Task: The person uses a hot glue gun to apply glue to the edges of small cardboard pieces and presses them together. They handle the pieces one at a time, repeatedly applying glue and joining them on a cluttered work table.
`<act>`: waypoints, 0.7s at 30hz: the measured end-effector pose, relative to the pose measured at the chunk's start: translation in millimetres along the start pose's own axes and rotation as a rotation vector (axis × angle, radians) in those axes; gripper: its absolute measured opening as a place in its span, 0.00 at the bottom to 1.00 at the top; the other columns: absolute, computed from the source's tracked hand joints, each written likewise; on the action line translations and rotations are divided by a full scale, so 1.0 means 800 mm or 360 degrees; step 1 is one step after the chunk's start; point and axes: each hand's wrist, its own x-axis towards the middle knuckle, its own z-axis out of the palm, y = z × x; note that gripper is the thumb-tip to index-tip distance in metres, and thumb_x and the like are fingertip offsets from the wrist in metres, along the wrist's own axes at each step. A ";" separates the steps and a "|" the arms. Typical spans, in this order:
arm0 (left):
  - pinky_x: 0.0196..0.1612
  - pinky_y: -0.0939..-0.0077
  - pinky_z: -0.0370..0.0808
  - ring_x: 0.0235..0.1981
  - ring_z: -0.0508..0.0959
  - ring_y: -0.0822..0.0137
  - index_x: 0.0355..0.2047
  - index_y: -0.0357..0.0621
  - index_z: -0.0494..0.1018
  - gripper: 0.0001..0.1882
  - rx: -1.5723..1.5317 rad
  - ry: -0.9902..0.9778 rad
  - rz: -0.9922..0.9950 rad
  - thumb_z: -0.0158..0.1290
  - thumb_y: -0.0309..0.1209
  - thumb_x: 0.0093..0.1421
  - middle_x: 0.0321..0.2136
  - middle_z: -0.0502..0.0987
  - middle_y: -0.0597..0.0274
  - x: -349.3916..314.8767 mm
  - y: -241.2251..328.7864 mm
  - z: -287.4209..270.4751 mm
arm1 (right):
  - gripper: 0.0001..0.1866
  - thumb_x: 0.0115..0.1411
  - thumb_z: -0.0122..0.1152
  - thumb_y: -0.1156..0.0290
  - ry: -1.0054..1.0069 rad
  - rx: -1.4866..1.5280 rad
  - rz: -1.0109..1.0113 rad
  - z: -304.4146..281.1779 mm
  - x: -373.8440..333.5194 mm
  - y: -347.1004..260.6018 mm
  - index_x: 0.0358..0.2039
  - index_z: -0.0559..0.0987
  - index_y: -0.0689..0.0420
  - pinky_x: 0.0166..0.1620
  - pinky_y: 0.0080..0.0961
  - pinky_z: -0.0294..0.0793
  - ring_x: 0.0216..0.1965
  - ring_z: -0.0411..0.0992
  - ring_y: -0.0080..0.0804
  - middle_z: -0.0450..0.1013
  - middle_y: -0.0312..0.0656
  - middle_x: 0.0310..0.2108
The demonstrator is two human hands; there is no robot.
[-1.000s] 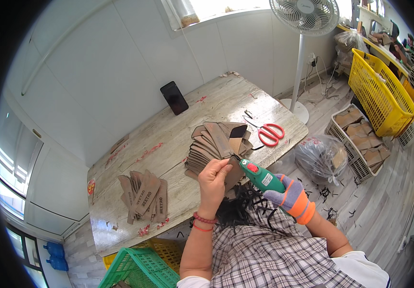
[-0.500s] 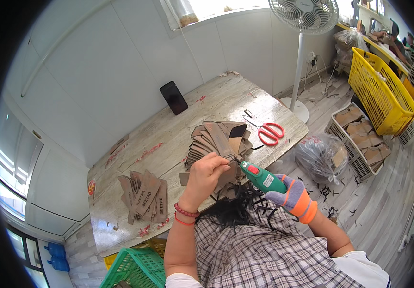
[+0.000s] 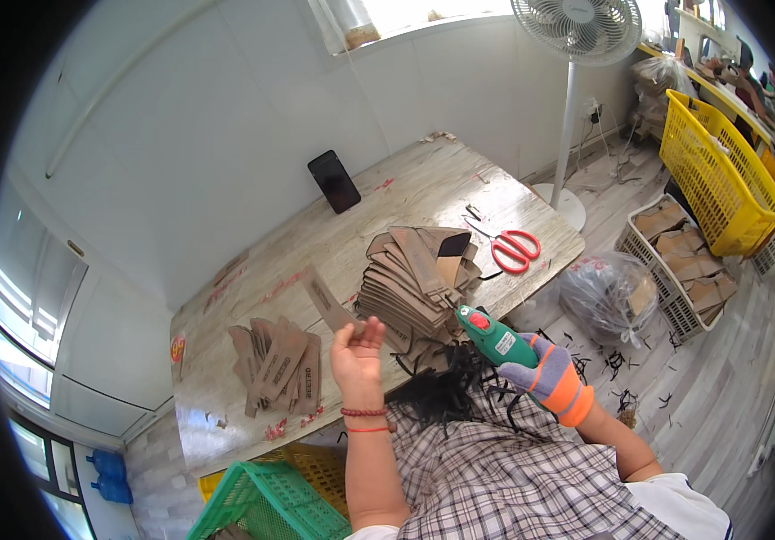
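My left hand [image 3: 358, 358], bare with red bracelets, is turned palm up over the table. Its fingers meet the lower end of a flat brown strip [image 3: 331, 304], which is blurred by motion. In my right hand [image 3: 545, 378], gloved in purple and orange, is a green hand-held power tool [image 3: 493, 338] with a red switch. The tool's tip points at a fanned stack of brown strips [image 3: 403, 281] on the table. A smaller pile of printed brown strips [image 3: 277, 367] lies to the left. Black trimmings [image 3: 441, 389] are heaped on my checked apron [image 3: 513, 468].
Red-handled scissors [image 3: 515, 251] lie on the table [image 3: 441, 180] beyond the stack. A phone [image 3: 334, 182] leans on the wall. A green basket [image 3: 270, 499] stands below the table. To the right are a fan [image 3: 571, 117], a clear bag [image 3: 608, 297], a white crate [image 3: 666, 279] and a yellow crate [image 3: 720, 180].
My left hand has moved left from the tool's tip and turned palm up, with a brown strip at its fingers. My right hand still holds the tool in nearly the same place.
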 end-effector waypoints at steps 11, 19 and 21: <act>0.25 0.76 0.76 0.23 0.79 0.66 0.33 0.35 0.77 0.05 0.0640 -0.0522 0.0095 0.56 0.23 0.57 0.27 0.80 0.56 -0.071 -0.030 0.039 | 0.32 0.48 0.73 0.56 -0.0055 -0.0544 -0.0006 0.003 0.000 0.010 0.48 0.74 0.61 0.30 0.18 0.72 0.25 0.71 0.17 0.75 0.36 0.26; 0.23 0.77 0.74 0.20 0.78 0.69 0.32 0.34 0.76 0.04 0.0841 -0.0547 0.0214 0.55 0.22 0.58 0.26 0.80 0.56 -0.076 -0.026 0.049 | 0.32 0.47 0.73 0.53 -0.0096 -0.0611 -0.0051 0.005 -0.007 -0.008 0.48 0.75 0.61 0.34 0.22 0.74 0.27 0.74 0.22 0.77 0.40 0.27; 0.23 0.78 0.74 0.20 0.78 0.69 0.33 0.34 0.76 0.04 0.0907 -0.0564 0.0237 0.55 0.22 0.57 0.26 0.80 0.56 -0.076 -0.026 0.050 | 0.32 0.48 0.71 0.49 -0.0074 -0.0636 -0.0159 0.003 -0.006 -0.002 0.47 0.76 0.57 0.32 0.23 0.75 0.25 0.77 0.26 0.77 0.41 0.24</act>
